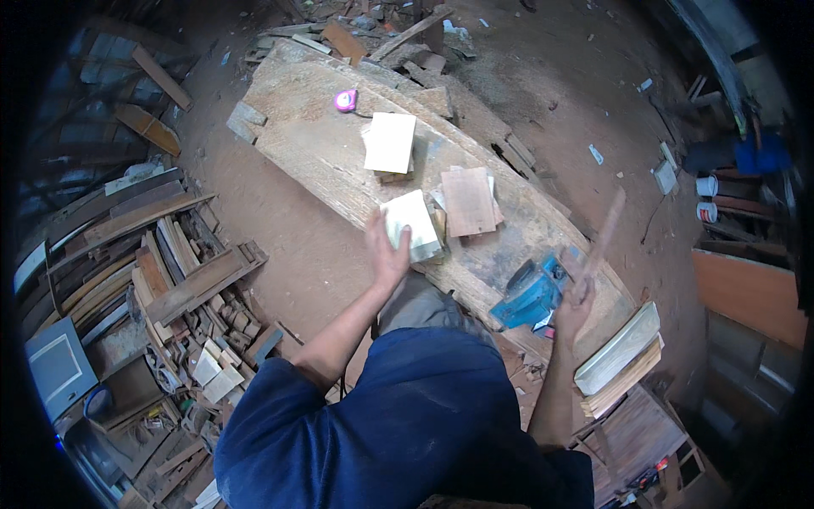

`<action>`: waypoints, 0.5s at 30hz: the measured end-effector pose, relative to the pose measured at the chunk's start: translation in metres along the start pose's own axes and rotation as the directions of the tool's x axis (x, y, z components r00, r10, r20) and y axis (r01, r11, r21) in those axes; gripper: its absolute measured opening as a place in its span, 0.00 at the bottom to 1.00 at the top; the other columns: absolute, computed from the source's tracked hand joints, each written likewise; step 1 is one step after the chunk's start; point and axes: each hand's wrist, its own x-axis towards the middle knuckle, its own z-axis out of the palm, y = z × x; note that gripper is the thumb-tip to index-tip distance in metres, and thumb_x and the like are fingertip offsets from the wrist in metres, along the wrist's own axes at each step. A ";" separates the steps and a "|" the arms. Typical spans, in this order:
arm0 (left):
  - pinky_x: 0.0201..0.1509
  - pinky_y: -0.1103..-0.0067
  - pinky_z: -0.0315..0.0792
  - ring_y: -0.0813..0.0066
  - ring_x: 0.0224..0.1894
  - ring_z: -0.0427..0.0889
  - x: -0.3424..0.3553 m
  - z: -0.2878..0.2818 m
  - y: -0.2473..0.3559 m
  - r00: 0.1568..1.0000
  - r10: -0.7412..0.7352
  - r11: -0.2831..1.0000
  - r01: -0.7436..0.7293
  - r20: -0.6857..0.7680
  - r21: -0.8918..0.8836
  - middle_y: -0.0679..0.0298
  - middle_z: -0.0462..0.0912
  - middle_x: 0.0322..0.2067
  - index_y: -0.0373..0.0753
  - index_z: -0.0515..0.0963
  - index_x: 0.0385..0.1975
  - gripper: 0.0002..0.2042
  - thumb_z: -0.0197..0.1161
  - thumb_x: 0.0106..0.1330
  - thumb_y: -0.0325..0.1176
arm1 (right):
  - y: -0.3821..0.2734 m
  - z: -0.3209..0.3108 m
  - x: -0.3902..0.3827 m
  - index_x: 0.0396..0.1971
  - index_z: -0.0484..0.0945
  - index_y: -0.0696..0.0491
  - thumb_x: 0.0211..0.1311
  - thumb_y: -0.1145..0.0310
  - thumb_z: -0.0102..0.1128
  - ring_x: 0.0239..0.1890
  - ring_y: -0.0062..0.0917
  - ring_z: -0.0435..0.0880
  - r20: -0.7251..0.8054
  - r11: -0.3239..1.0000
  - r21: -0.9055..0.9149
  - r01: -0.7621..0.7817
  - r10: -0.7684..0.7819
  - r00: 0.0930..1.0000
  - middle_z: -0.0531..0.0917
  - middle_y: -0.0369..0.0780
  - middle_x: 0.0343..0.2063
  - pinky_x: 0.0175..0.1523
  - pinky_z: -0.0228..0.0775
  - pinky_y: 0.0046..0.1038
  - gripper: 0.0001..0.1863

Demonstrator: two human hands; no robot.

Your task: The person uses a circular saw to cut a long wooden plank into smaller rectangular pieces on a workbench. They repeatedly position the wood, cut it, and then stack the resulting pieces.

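Note:
My left hand (pixel 390 254) is closed on the near left corner of a pale wooden board (pixel 410 219), its thumb lying over the top face. This board rests on a small stack at the bench's near edge. In my right hand (pixel 574 310) is a thin wooden strip (pixel 605 233), raised and slightly blurred, pointing away from me. Just left of that hand, a blue power tool (pixel 527 297) sits on the bench; its exact kind is hard to make out. Beyond the left hand stand a stack topped by a pale board (pixel 391 142) and another topped by a reddish-brown board (pixel 468 202).
A pink tape measure (pixel 345 101) lies on the dusty wooden workbench (pixel 305 127). Scrap wood (pixel 199 280) is heaped on the left, with offcuts behind the bench. Long boards (pixel 623 352) lean at the bench's right end. White buckets (pixel 706 199) stand at far right.

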 end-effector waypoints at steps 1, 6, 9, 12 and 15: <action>0.60 0.64 0.74 0.57 0.59 0.77 0.013 -0.011 0.016 0.978 -0.060 0.957 0.113 0.200 -0.267 0.48 0.74 0.61 0.33 0.68 0.64 0.27 0.59 0.73 0.45 | -0.032 0.029 -0.005 0.68 0.63 0.56 0.61 0.80 0.60 0.55 0.29 0.76 0.043 0.996 0.069 0.058 -0.061 0.997 0.74 0.43 0.58 0.61 0.68 0.29 0.33; 0.47 0.77 0.78 0.72 0.44 0.83 0.097 -0.032 0.024 0.291 0.149 0.403 0.855 0.945 -0.327 0.56 0.80 0.55 0.33 0.72 0.62 0.27 0.50 0.77 0.52 | -0.204 0.119 -0.053 0.66 0.66 0.58 0.61 0.71 0.66 0.56 0.35 0.78 0.453 0.966 0.086 0.245 -0.257 0.853 0.78 0.47 0.54 0.60 0.69 0.35 0.32; 0.31 0.85 0.79 0.84 0.30 0.83 0.101 -0.053 0.014 -0.006 0.318 0.633 0.746 0.948 -0.208 0.59 0.84 0.47 0.34 0.72 0.60 0.25 0.55 0.76 0.50 | -0.241 0.138 -0.059 0.64 0.68 0.58 0.60 0.67 0.68 0.56 0.45 0.78 0.658 0.915 0.055 0.399 -0.334 0.675 0.78 0.52 0.53 0.60 0.71 0.39 0.32; 0.27 0.86 0.78 0.84 0.26 0.81 0.080 -0.089 0.021 0.192 0.177 0.707 0.658 0.965 -0.261 0.66 0.84 0.34 0.33 0.72 0.56 0.20 0.64 0.72 0.39 | -0.253 0.150 -0.056 0.63 0.69 0.58 0.60 0.66 0.69 0.55 0.49 0.79 0.693 0.934 0.076 0.350 -0.302 0.654 0.78 0.52 0.53 0.57 0.72 0.40 0.32; 0.26 0.85 0.78 0.85 0.25 0.81 0.079 -0.103 0.002 0.384 -0.071 0.698 0.678 0.921 -0.229 0.65 0.84 0.34 0.36 0.73 0.54 0.17 0.63 0.72 0.38 | -0.263 0.155 -0.048 0.62 0.71 0.58 0.59 0.66 0.71 0.48 0.39 0.80 0.625 0.941 0.067 0.333 -0.300 0.721 0.79 0.49 0.51 0.53 0.74 0.35 0.32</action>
